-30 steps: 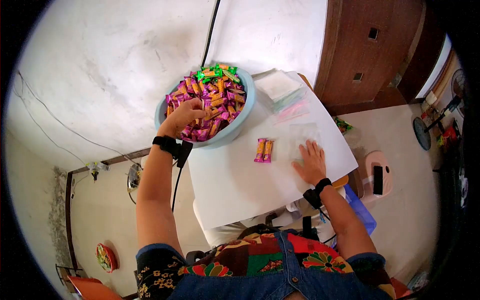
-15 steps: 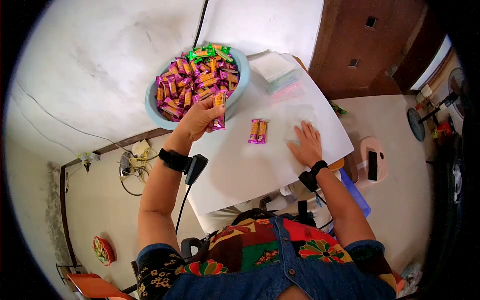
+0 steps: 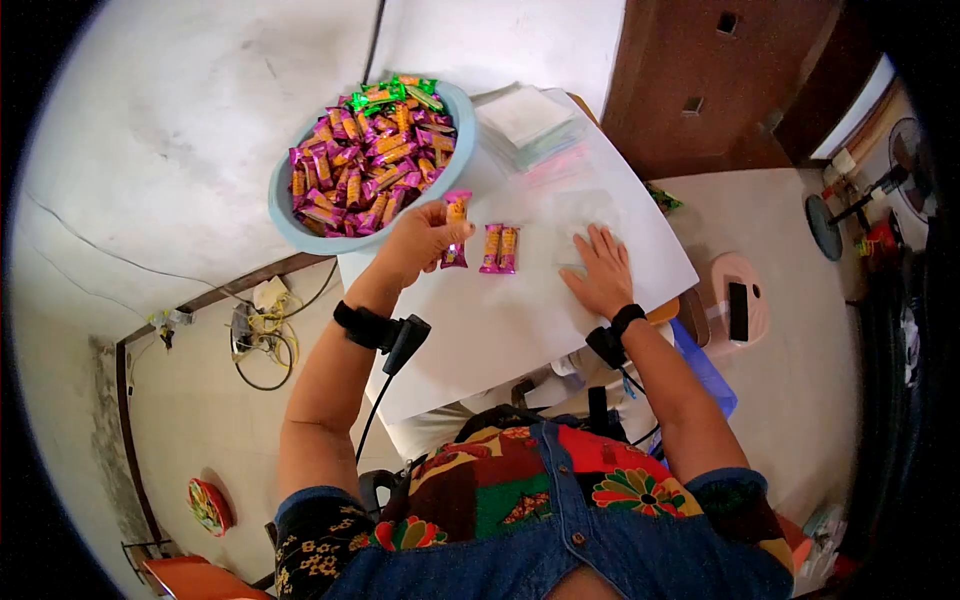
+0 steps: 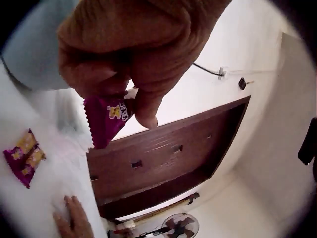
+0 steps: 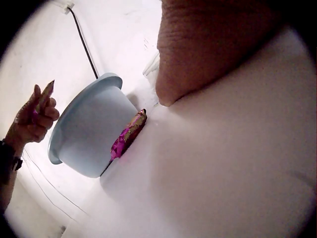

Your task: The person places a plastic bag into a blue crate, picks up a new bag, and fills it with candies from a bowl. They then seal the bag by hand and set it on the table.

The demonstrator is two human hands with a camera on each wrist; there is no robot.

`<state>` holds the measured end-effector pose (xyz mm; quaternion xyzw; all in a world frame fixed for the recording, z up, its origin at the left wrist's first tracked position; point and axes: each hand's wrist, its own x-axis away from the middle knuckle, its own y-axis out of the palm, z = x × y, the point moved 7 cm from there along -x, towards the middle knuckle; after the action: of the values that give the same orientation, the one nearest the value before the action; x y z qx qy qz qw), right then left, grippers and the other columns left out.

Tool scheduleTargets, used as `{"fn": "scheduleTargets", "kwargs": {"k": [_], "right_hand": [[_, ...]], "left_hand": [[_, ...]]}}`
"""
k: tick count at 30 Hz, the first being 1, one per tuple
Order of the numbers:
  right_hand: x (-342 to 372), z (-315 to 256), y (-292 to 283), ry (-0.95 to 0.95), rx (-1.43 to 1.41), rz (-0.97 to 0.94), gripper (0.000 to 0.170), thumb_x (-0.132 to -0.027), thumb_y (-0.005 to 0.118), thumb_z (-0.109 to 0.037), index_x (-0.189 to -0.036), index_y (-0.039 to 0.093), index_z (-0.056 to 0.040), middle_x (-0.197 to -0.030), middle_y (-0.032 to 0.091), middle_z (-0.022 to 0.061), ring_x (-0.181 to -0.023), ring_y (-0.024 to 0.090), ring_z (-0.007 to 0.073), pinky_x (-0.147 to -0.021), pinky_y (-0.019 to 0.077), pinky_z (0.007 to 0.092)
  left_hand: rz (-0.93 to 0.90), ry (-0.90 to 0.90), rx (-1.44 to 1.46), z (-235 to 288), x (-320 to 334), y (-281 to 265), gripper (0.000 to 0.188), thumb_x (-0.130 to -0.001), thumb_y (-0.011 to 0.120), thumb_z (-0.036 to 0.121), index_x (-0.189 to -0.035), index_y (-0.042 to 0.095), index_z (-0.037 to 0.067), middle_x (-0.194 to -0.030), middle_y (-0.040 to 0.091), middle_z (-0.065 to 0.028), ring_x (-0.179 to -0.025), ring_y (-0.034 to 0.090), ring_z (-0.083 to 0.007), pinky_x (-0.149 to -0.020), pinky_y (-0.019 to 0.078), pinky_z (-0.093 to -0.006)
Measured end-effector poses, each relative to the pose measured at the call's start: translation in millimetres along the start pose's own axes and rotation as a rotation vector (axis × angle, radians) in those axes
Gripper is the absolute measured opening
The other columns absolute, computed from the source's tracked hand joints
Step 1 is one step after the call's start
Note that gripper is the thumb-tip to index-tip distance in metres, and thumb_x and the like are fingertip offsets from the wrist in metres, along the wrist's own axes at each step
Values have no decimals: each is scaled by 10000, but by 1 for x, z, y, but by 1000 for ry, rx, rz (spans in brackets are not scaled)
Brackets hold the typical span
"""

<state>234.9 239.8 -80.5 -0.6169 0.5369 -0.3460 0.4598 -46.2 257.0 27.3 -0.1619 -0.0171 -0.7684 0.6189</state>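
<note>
My left hand point(image 3: 415, 245) pinches a purple-and-yellow wrapped snack bar point(image 3: 457, 207) between thumb and fingers. In the left wrist view the purple wrapper end point(image 4: 106, 121) sticks out below the thumb. Just right of it, two matching snack bars point(image 3: 499, 250) lie side by side on the white table point(image 3: 480, 340). My right hand point(image 3: 602, 272) rests flat on the tabletop with fingers spread, its fingertips at a clear plastic bag point(image 3: 580, 210). Behind my left hand stands a light blue basin point(image 3: 462, 140), heaped with purple snack bars point(image 3: 355, 185) and some green ones point(image 3: 380, 97).
A stack of clear bags point(image 3: 525, 118) lies at the table's back, near the white wall. A brown door point(image 3: 730, 110) is beyond the right side. On the floor are a pink stool point(image 3: 735, 310), a standing fan point(image 3: 825, 230) and a red basket point(image 3: 210, 505).
My left hand came out of the basin with a snack bar and moved right and toward me, next to the two on the table. My right hand stayed on the table.
</note>
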Motion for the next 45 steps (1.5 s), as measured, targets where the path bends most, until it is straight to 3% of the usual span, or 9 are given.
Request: {"fn": "scheduleTargets", "kwargs": {"k": [6, 10, 17, 28, 34, 36, 39, 42, 45], "right_hand": [[0, 2, 2, 2, 8, -5, 684, -860, 610, -449, -1422, 436, -102, -1551, 270, 153, -1449, 201, 328, -1165, 140, 503], [0, -2, -3, 17, 8, -11, 681, -858, 614, -446, -1418, 442, -99, -1546, 278, 153, -1446, 206, 330, -1164, 142, 506], [-1, -4, -4, 26, 5, -23, 669, -849, 615, -441, -1403, 462, -98, -1548, 278, 150, -1450, 197, 324, -1170, 134, 497], [-1, -5, -4, -3, 20, -4, 671, -841, 618, -450, -1388, 481, -86, -1536, 296, 171, -1438, 215, 352, -1166, 138, 516], [-1, -1, 2, -7, 38, -1, 684, -850, 615, -462, -1408, 458, -100, -1548, 271, 163, -1445, 196, 342, -1162, 141, 523], [-1, 0, 3, -8, 42, -7, 688, -850, 616, -464, -1414, 453, -106, -1549, 270, 160, -1447, 192, 339, -1161, 142, 524], [-2, 2, 2, -10, 47, -4, 685, -848, 621, -462, -1411, 457, -107, -1543, 280, 160, -1444, 197, 342, -1158, 148, 528], [-1, -3, -2, -19, 40, 14, 672, -849, 622, -454, -1394, 469, -92, -1534, 290, 172, -1436, 208, 358, -1152, 158, 534], [1, -4, -3, -37, 25, 26, 667, -853, 614, -455, -1383, 474, -75, -1528, 296, 184, -1430, 213, 373, -1148, 162, 536]], "left_hand": [[119, -182, -331, -93, -36, 10, 333, -731, 800, 298, -819, 648, 15, -633, 598, -49, -465, 516, -125, -397, 392, -287], [280, -64, -565, -107, -64, -1, 435, -712, 758, 385, -827, 654, -22, -742, 674, -174, -679, 663, -279, -631, 523, -396], [264, 62, -790, -94, -79, 33, 465, -754, 709, 434, -924, 666, 3, -926, 679, -213, -902, 645, -381, -811, 503, -446], [174, 295, -970, -4, 11, 44, 291, -823, 690, 337, -870, 688, 50, -858, 667, -203, -831, 658, -342, -703, 522, -455], [234, 365, -874, 93, 6, -53, 188, -831, 656, 252, -821, 686, 67, -834, 673, -152, -742, 642, -346, -663, 506, -442], [293, 596, -1015, 102, -17, -87, 207, -822, 653, 220, -828, 655, 13, -707, 626, -158, -648, 625, -292, -607, 483, -398], [215, 329, -1121, 74, -69, -127, 183, -741, 688, 167, -825, 650, 8, -779, 647, -166, -734, 638, -320, -645, 493, -409], [79, 289, -1375, 58, -97, -122, 189, -677, 712, 181, -765, 663, 21, -818, 672, -185, -798, 656, -361, -684, 517, -455], [42, 247, -1493, 41, -105, -115, 401, -575, 830, 171, -911, 667, 23, -864, 684, -178, -847, 675, -357, -692, 535, -466]]}}
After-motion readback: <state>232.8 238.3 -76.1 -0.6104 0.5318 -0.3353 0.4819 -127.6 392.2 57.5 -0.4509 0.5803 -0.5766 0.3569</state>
